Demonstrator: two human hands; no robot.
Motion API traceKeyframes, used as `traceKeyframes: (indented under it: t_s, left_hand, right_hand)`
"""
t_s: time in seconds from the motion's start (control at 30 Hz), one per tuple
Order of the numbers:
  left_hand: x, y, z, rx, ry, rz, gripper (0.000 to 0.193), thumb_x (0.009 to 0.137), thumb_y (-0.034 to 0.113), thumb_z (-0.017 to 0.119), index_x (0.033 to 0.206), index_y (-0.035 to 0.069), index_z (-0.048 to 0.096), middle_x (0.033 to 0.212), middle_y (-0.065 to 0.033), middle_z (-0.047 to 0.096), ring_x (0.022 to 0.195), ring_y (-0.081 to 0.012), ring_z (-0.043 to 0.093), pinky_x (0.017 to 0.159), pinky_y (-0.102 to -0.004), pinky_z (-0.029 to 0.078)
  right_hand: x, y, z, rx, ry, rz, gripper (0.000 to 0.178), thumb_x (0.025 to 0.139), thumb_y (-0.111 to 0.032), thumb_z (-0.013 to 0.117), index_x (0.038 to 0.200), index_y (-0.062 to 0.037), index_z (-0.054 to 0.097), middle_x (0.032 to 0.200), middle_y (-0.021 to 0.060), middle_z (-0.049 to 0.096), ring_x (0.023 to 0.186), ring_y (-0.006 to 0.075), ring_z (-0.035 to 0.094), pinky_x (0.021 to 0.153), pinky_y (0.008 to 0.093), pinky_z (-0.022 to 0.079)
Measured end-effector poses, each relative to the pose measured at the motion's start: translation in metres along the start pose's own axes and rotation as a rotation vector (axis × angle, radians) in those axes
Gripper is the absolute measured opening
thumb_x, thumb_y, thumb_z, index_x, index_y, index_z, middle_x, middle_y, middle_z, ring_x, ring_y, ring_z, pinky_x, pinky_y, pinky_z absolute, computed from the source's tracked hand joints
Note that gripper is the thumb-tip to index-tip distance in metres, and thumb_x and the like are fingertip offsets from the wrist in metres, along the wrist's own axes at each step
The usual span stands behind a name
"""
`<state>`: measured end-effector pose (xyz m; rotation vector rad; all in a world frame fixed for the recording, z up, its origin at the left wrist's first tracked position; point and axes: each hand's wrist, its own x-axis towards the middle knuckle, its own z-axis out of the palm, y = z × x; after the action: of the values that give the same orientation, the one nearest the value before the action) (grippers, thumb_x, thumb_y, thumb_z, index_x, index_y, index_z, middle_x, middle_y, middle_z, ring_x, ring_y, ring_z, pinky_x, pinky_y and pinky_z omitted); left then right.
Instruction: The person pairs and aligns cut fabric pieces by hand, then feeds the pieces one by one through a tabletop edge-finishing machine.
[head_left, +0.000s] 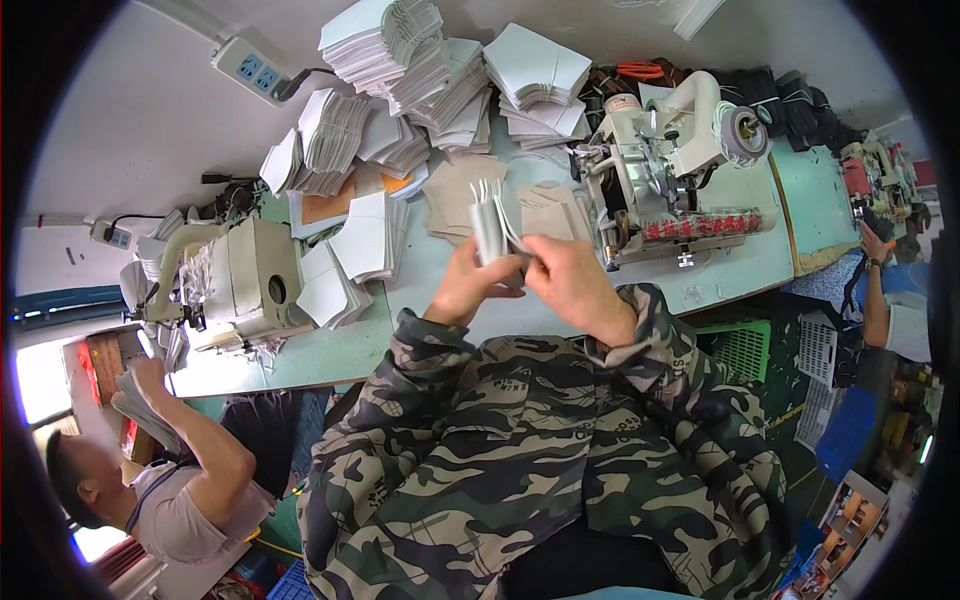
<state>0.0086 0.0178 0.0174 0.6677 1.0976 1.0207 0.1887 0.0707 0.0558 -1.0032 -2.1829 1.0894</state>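
Above the table (350,358), the left hand (468,282) is clamped on an upright bundle (488,234) of pale sheets, while the right hand (580,285) pinches its right edge. Beyond lie brown pieces (452,192), left of a sewing machine (655,152).

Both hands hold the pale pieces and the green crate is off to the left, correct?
Wrong side: the head view shows the green crate off to the right. The left hand and right hand do hold the pale pieces.

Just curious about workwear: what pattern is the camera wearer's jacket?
The jacket has a camouflage pattern, clearest in the head view.
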Motion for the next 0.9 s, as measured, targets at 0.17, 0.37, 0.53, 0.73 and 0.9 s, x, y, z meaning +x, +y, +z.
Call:
traceKeyframes:
  t_s: [0.17, 0.37, 0.53, 0.73, 0.9]
  left_hand:
    - [-0.017, -0.014, -0.073, -0.374, 0.099, 0.029, 0.058, 0.091, 0.030, 0.052, 0.138, -0.004, 0.042, 0.121, -0.0220, 0.062, 0.104, -0.0365, 0.067, 0.081, -0.0454, 0.060]
    - [-0.032, -0.007, -0.105, -0.232, 0.195, 0.106, 0.064, 0.086, 0.029, 0.049, 0.138, -0.008, 0.040, 0.124, -0.0237, 0.060, 0.111, -0.0409, 0.064, 0.086, -0.0496, 0.058]
    - [-0.020, -0.024, -0.049, -0.077, 0.209, -0.004, 0.059, 0.086, 0.019, 0.057, 0.137, -0.006, 0.042, 0.122, -0.0199, 0.060, 0.108, -0.0333, 0.064, 0.088, -0.0487, 0.056]
    - [-0.006, -0.026, -0.036, -0.157, -0.064, -0.064, 0.051, 0.095, 0.023, 0.053, 0.137, -0.003, 0.042, 0.126, -0.0172, 0.057, 0.114, -0.0283, 0.061, 0.093, -0.0466, 0.055]
    - [-0.003, -0.025, -0.042, -0.121, -0.079, -0.071, 0.051, 0.097, 0.025, 0.051, 0.138, -0.003, 0.041, 0.127, -0.0170, 0.057, 0.115, -0.0285, 0.061, 0.093, -0.0466, 0.055]
  right_hand:
    - [-0.002, 0.078, 0.002, 0.470, 0.112, 0.385, 0.021, 0.084, -0.005, 0.058, 0.100, 0.0068, 0.064, 0.075, 0.0134, 0.068, 0.065, 0.0147, 0.067, 0.057, 0.0295, 0.049]
    - [-0.035, 0.146, 0.034, -0.078, 0.293, 0.473, 0.042, 0.084, -0.010, 0.067, 0.121, 0.0072, 0.056, 0.108, 0.0240, 0.064, 0.097, 0.0300, 0.065, 0.082, 0.0400, 0.051]
    - [-0.031, 0.061, 0.040, -0.093, 0.252, -0.129, 0.075, 0.078, -0.026, 0.079, 0.136, 0.0037, 0.043, 0.131, 0.0272, 0.051, 0.120, 0.0437, 0.051, 0.098, 0.0498, 0.042]
    - [0.000, 0.029, 0.044, 0.270, -0.103, 0.106, 0.070, 0.075, -0.032, 0.082, 0.128, 0.0027, 0.053, 0.116, 0.0211, 0.063, 0.106, 0.0389, 0.061, 0.089, 0.0423, 0.049]
    - [0.004, 0.025, 0.048, 0.266, -0.096, 0.107, 0.068, 0.072, -0.030, 0.085, 0.126, 0.0013, 0.056, 0.112, 0.0195, 0.066, 0.102, 0.0374, 0.064, 0.087, 0.0413, 0.050]
